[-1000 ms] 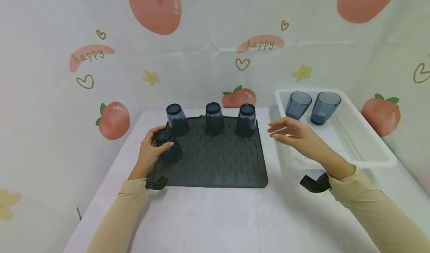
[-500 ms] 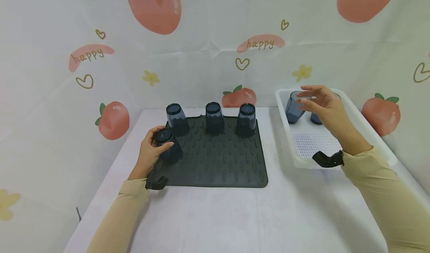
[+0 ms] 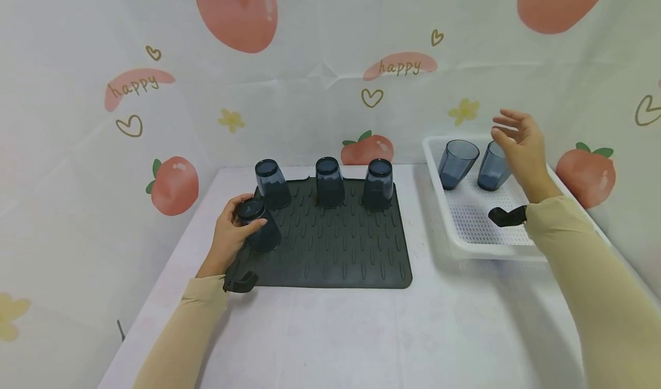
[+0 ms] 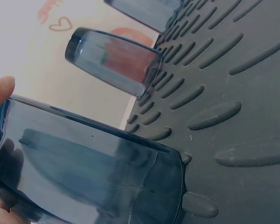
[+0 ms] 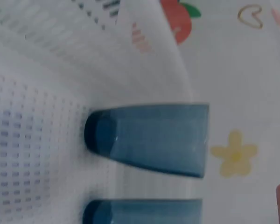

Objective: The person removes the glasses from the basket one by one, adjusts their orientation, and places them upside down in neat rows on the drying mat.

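An upside-down blue glass [image 3: 264,228] stands at the left of the dark ribbed mat [image 3: 330,263], and my left hand [image 3: 227,234] grips it near its raised base; the left wrist view shows this glass [image 4: 93,163] with its rim on the mat. My right hand [image 3: 525,148] hangs over the white basket's back part with fingers apart, holding nothing, and partly covers the right-hand glass [image 3: 493,171]. To its left the other glass [image 3: 457,162] stands upright in the basket. In the right wrist view a glass [image 5: 149,140] shows whole, with no finger on it.
Three more upside-down glasses stand along the mat's back edge: left [image 3: 272,183], middle [image 3: 329,182] and right [image 3: 378,185]. The white basket [image 3: 451,228] stands to the right of the mat. Behind the table hangs a printed cloth [image 3: 299,102].
My right hand has moved right and back, from beside the basket's left wall to above the right-hand glass. My left hand and the glass it grips have stayed in place.
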The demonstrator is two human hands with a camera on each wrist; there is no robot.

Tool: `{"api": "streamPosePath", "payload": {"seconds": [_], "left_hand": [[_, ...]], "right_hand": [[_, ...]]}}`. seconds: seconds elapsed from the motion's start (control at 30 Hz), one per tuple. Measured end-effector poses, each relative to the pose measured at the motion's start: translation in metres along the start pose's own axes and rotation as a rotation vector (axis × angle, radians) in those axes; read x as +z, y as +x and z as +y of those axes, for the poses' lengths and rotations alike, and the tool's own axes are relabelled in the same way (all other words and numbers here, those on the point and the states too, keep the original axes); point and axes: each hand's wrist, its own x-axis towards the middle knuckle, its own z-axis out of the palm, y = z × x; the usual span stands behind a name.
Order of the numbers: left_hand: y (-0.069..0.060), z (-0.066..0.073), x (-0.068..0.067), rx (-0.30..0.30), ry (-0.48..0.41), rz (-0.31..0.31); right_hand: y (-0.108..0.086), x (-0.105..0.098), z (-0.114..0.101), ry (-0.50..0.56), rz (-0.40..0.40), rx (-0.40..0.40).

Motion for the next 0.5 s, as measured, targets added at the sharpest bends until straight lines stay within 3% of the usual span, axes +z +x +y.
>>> {"api": "streamPosePath", "payload": {"seconds": [0.07,0.3,0.5], "left_hand": [[0.000,0.000,0.000,0.000,0.001,-0.001],[-0.001,0.002,0.001,-0.006,0.001,-0.007],[-0.001,0.004,0.002,-0.007,-0.012,-0.006]], "right_hand": [[0.006,-0.004,0.006,-0.077,0.032,0.034],[0.022,-0.016,0.028,-0.161,0.150,0.132],[0.026,-0.024,0.041,-0.285,0.075,0.205]]}}
